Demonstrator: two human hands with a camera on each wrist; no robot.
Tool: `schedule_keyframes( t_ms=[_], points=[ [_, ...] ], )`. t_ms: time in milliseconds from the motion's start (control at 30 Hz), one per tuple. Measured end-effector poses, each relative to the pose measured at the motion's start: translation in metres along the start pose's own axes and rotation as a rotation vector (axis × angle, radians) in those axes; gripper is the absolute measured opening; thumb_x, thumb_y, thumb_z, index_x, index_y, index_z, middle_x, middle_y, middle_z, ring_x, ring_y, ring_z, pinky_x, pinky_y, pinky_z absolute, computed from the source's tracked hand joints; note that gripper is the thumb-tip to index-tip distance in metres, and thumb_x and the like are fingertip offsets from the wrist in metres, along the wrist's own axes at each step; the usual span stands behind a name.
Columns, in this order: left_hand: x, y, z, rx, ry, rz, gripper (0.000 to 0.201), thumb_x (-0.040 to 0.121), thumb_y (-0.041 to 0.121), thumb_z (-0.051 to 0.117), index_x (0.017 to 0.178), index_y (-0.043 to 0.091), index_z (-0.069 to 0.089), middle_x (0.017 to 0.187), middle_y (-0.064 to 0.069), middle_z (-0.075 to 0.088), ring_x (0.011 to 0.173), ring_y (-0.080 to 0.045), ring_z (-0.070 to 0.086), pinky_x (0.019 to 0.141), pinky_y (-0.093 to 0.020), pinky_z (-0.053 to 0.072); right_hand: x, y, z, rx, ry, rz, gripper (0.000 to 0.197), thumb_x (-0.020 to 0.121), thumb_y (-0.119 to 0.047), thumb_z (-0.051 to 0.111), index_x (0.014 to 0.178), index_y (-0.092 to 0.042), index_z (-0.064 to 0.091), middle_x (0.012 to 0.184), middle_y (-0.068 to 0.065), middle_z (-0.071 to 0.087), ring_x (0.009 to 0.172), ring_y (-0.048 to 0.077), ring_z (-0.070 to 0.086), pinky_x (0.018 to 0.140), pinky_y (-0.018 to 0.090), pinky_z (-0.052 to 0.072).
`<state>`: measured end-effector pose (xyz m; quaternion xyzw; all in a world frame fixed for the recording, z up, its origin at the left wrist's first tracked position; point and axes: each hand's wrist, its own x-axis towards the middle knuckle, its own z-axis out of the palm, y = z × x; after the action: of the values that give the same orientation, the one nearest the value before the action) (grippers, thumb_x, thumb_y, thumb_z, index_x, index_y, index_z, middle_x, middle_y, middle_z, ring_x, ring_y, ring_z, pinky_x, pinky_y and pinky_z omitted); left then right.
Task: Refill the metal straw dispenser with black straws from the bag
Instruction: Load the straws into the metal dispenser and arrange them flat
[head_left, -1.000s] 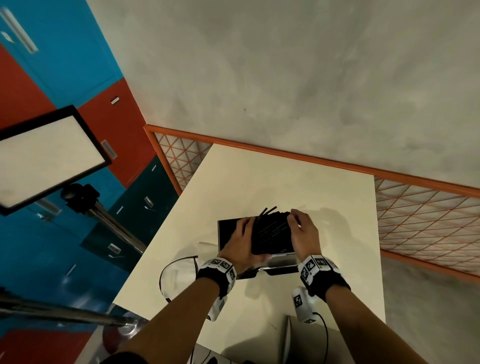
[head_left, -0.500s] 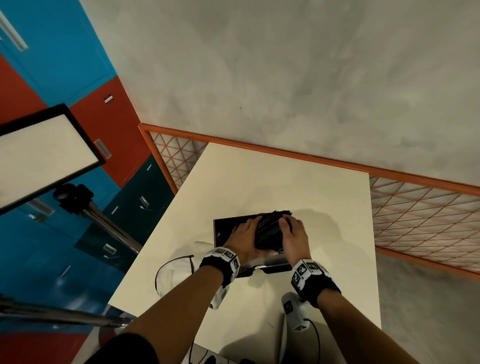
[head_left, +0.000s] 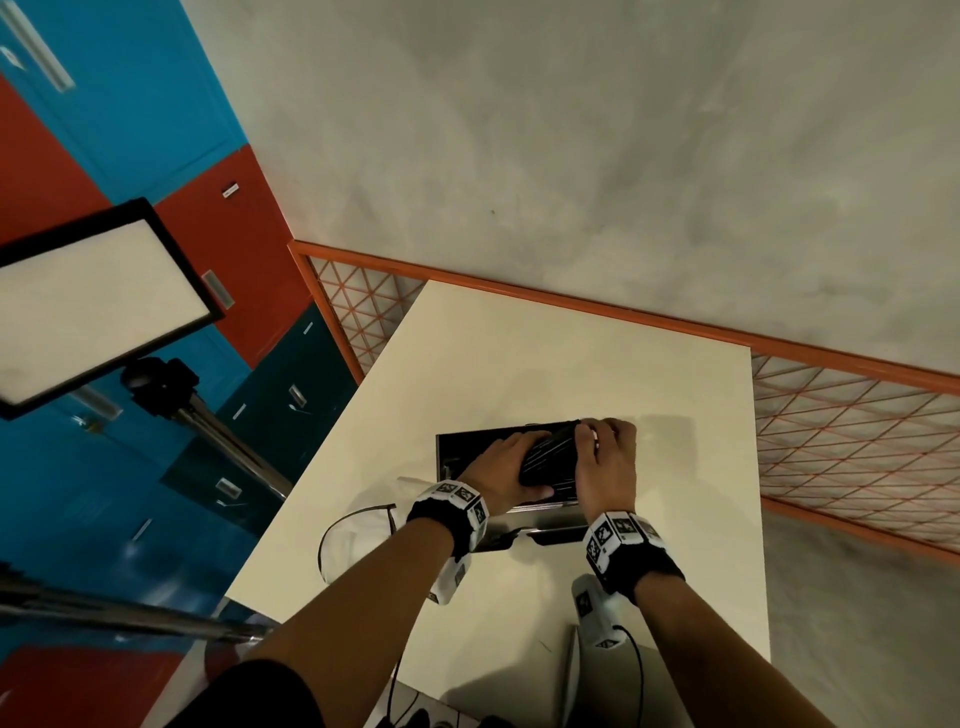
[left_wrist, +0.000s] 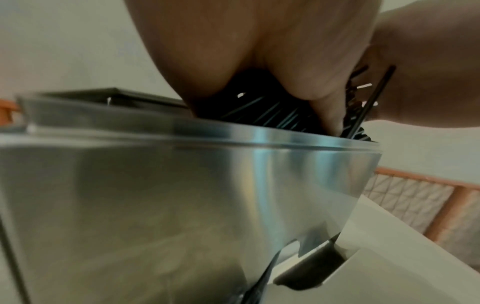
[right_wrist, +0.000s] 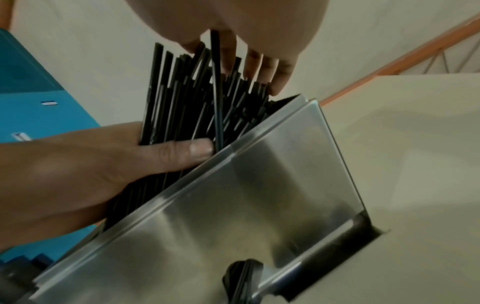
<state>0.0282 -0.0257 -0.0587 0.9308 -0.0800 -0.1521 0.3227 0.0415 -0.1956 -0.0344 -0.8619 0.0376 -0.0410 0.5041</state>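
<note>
Left hand (head_left: 506, 462) grips the black straws (right_wrist: 197, 98) bundle, its long axis lying lengthwise in the open metal straw dispenser (right_wrist: 233, 205) on the bench (head_left: 545, 364), while right hand (head_left: 608, 457), fingers apparently curled, tamps the far ends.

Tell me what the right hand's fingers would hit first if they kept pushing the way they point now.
Most likely the black straws: the right hand curls over their far ends, fingertips already against them above the open metal dispenser. Depth is unclear, but the dispenser's end wall probably comes next.
</note>
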Motion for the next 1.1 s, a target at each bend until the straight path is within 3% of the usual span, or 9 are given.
schedule_keyframes(
  t_ms=[133, 233, 333, 533, 633, 767, 867, 1000, 1100],
  points=[
    [-0.005, -0.009, -0.001, 0.056, 0.025, -0.023, 0.093, 0.079, 0.045, 0.081, 0.155, 0.034, 0.028, 0.143, -0.004, 0.042, 0.131, -0.027, 0.041, 0.113, -0.046, 0.038, 0.009, -0.005, -0.008, 0.043, -0.033, 0.054, 0.043, 0.102, -0.033, 0.043, 0.138, -0.011, 0.050, 0.144, 0.000, 0.042, 0.129, 0.018, 0.044, 0.100, 0.022, 0.030],
    [-0.011, -0.023, -0.011, 0.158, 0.005, -0.053, 0.099, 0.076, 0.051, 0.080, 0.157, 0.035, 0.025, 0.143, -0.008, 0.037, 0.131, -0.030, 0.037, 0.115, -0.044, 0.035, 0.011, -0.002, -0.008, 0.105, -0.101, 0.092, 0.050, 0.102, -0.040, 0.040, 0.145, -0.015, 0.044, 0.152, -0.001, 0.039, 0.138, 0.017, 0.037, 0.113, 0.029, 0.026],
    [-0.013, -0.029, -0.016, 0.264, -0.069, -0.084, 0.105, 0.077, 0.050, 0.078, 0.159, 0.033, 0.016, 0.145, -0.010, 0.037, 0.133, -0.032, 0.038, 0.113, -0.046, 0.038, 0.007, 0.001, -0.002, 0.167, -0.149, 0.131, 0.052, 0.101, -0.046, 0.040, 0.144, -0.018, 0.046, 0.150, -0.002, 0.043, 0.138, 0.016, 0.038, 0.118, 0.037, 0.026],
    [-0.005, -0.018, -0.012, 0.295, -0.107, -0.093, 0.106, 0.083, 0.022, 0.075, 0.159, 0.036, 0.002, 0.147, -0.012, 0.038, 0.126, -0.036, 0.048, 0.103, -0.050, 0.048, 0.014, -0.003, -0.002, 0.180, -0.110, 0.163, 0.043, 0.102, -0.038, 0.042, 0.135, -0.013, 0.055, 0.141, 0.002, 0.053, 0.130, 0.018, 0.047, 0.108, 0.025, 0.030],
    [-0.003, -0.010, -0.012, 0.276, -0.078, -0.036, 0.108, 0.080, 0.004, 0.069, 0.156, 0.044, 0.002, 0.143, -0.009, 0.042, 0.122, -0.036, 0.050, 0.099, -0.052, 0.049, 0.015, 0.003, -0.005, 0.215, -0.081, 0.205, 0.042, 0.101, -0.039, 0.043, 0.132, -0.014, 0.058, 0.137, 0.003, 0.057, 0.127, 0.020, 0.050, 0.111, 0.033, 0.035],
    [0.001, -0.009, -0.012, 0.251, -0.061, -0.013, 0.108, 0.077, 0.002, 0.065, 0.153, 0.049, 0.005, 0.143, -0.007, 0.043, 0.125, -0.034, 0.048, 0.101, -0.055, 0.047, 0.013, 0.004, -0.003, 0.191, -0.113, 0.225, 0.046, 0.099, -0.046, 0.041, 0.130, -0.017, 0.059, 0.134, 0.002, 0.059, 0.123, 0.021, 0.053, 0.110, 0.041, 0.038],
    [-0.002, -0.022, -0.013, 0.168, -0.044, -0.101, 0.100, 0.081, 0.012, 0.071, 0.157, 0.040, 0.013, 0.142, -0.008, 0.044, 0.129, -0.032, 0.046, 0.106, -0.048, 0.046, 0.017, -0.006, -0.018, 0.091, -0.116, 0.097, 0.037, 0.100, -0.036, 0.046, 0.127, -0.015, 0.060, 0.131, 0.002, 0.058, 0.121, 0.020, 0.053, 0.104, 0.030, 0.038],
    [-0.013, -0.034, -0.014, 0.108, 0.025, -0.090, 0.097, 0.078, 0.025, 0.079, 0.158, 0.025, 0.024, 0.147, -0.009, 0.041, 0.136, -0.030, 0.041, 0.113, -0.039, 0.039, 0.013, -0.027, -0.050, -0.089, 0.036, -0.343, 0.015, 0.092, -0.007, 0.055, 0.099, -0.012, 0.067, 0.104, -0.001, 0.061, 0.092, 0.016, 0.060, 0.079, 0.022, 0.044],
    [-0.020, -0.035, -0.015, 0.076, 0.062, -0.051, 0.098, 0.079, 0.037, 0.080, 0.159, 0.026, 0.025, 0.152, -0.007, 0.037, 0.139, -0.028, 0.037, 0.116, -0.039, 0.035, -0.001, -0.039, -0.061, -0.144, -0.257, -0.597, 0.013, 0.084, -0.005, 0.053, 0.086, -0.012, 0.064, 0.087, -0.005, 0.060, 0.078, 0.012, 0.057, 0.070, 0.022, 0.045]
  ],
)
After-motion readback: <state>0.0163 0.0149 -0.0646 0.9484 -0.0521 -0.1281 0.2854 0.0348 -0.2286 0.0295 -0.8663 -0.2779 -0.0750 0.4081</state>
